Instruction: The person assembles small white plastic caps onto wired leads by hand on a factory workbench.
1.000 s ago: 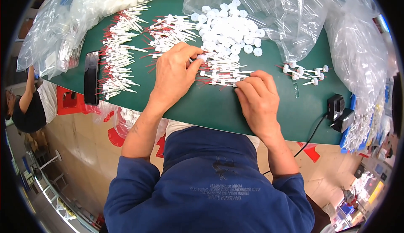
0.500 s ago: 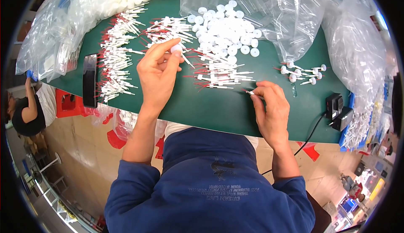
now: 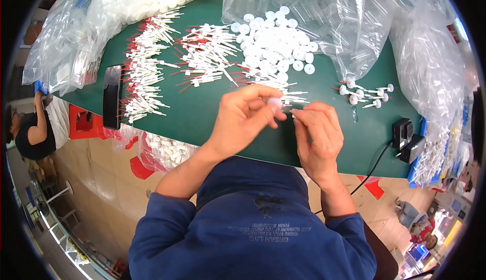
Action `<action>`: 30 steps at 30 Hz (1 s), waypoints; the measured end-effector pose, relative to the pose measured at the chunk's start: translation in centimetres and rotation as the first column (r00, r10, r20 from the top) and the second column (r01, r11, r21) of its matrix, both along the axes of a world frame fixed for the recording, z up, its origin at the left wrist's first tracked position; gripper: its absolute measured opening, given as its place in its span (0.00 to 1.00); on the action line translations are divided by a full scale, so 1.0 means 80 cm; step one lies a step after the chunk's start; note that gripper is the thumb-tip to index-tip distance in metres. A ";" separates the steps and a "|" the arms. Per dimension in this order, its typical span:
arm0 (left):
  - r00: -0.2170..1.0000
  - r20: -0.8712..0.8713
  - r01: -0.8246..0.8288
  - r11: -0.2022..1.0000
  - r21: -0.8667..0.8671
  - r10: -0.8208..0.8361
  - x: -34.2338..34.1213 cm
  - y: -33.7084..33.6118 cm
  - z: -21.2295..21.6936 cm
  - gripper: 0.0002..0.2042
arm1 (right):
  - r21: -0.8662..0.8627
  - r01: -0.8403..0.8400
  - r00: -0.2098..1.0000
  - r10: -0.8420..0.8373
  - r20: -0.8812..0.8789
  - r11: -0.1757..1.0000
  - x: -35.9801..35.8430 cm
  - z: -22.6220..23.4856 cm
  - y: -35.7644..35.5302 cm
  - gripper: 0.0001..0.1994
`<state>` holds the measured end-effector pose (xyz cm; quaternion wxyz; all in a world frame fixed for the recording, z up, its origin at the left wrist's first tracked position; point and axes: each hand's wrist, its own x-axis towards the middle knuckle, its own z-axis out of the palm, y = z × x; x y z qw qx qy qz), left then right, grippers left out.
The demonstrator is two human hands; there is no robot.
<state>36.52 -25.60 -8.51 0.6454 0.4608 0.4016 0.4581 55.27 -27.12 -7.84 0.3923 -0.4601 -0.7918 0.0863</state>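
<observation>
The left hand [image 3: 242,120] has moved right, pinching a white disc [image 3: 275,102] near the right hand [image 3: 321,141], which pinches a mostly hidden stick [image 3: 293,115]; rightward, bare table [image 3: 365,148] reaches the front edge.

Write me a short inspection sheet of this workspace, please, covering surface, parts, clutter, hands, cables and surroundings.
Surface: green table, partly covered.
Parts: white discs heaped toward the far side; white sticks with red wires in groups; round-headed pieces clustered at right.
Clutter: clear plastic bags at the far side; flat black object at left; black box at right.
Hands: left hand pinches a round white piece; right hand pinches a small piece, mostly hidden.
Cables: one black cable, running from the black box over the near edge.
Surroundings: red stool and another person at left.
</observation>
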 end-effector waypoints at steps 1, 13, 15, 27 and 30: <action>0.998 -0.052 -0.046 0.999 0.000 0.046 -0.001 0.005 -0.005 0.09 | 0.001 0.000 1.000 0.000 -0.001 1.000 0.001 0.001 -0.001 0.14; 0.973 0.227 -0.001 0.983 -0.183 0.043 -0.006 -0.003 -0.020 0.17 | 0.067 0.024 0.999 -0.023 -0.024 0.997 0.002 0.000 0.000 0.14; 0.976 0.214 0.010 0.984 -0.180 0.030 -0.006 -0.004 -0.017 0.17 | 0.134 0.027 1.000 -0.029 0.009 0.991 -0.001 -0.006 0.002 0.14; 0.983 0.180 -0.011 0.988 -0.154 0.039 -0.006 -0.005 -0.019 0.18 | 0.170 -0.005 0.998 -0.006 0.065 0.985 0.002 -0.013 0.001 0.16; 0.985 0.167 -0.024 0.992 -0.125 0.045 -0.006 -0.006 -0.020 0.17 | 0.163 0.004 0.997 -0.016 0.073 0.987 0.003 -0.012 0.000 0.16</action>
